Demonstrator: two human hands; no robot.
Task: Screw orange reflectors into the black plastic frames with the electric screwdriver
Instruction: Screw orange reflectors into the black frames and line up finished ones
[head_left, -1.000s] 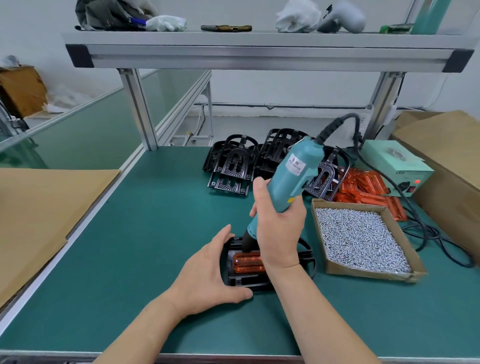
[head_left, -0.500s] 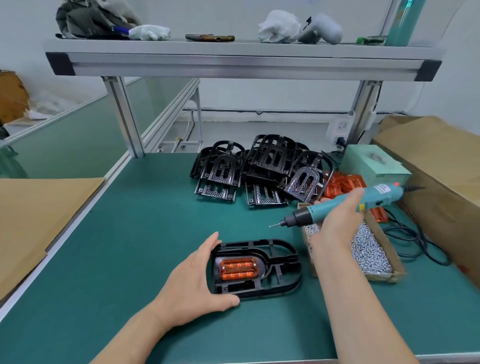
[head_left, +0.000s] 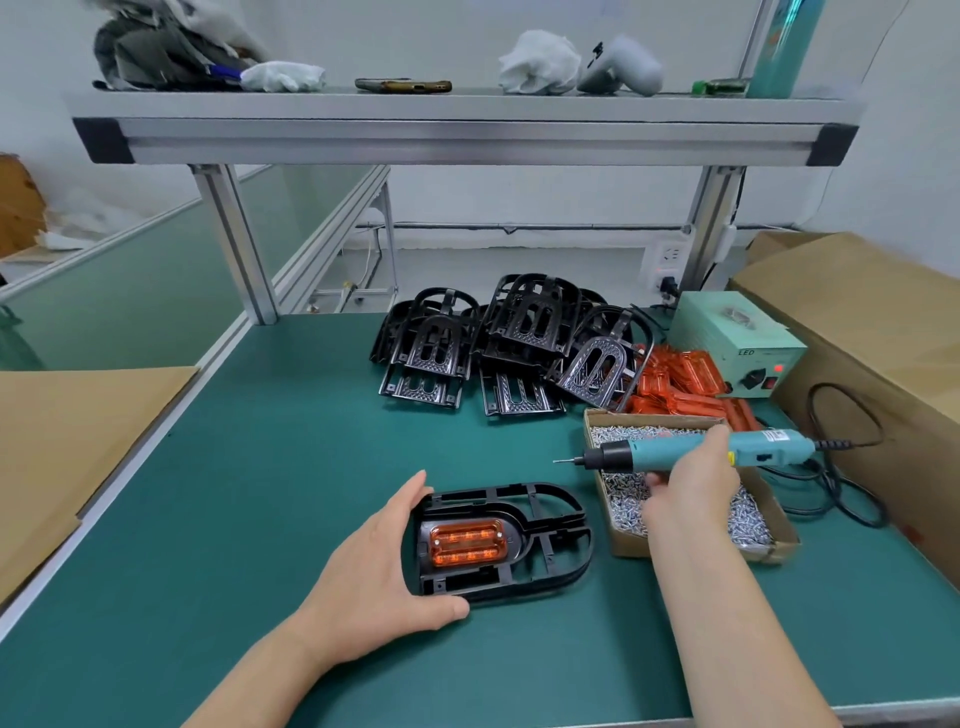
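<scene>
The black frame (head_left: 563, 551) lies flat on the green counter (head_left: 260, 493), its long axis running left to right and its rounded end to the right. The orange reflector (head_left: 467, 543) sits in its squared left end. The left hand (head_left: 374, 566) cups that end, fingers on the far edge and thumb on the near one. The right hand (head_left: 691, 486) grasps the electric screwdriver (head_left: 644, 456), held nearly level above the box of screws (head_left: 623, 543), bit pointing left. Behind lie a pile of black frames (head_left: 524, 338), loose orange reflectors (head_left: 680, 379) and a green power unit (head_left: 737, 338).
</scene>
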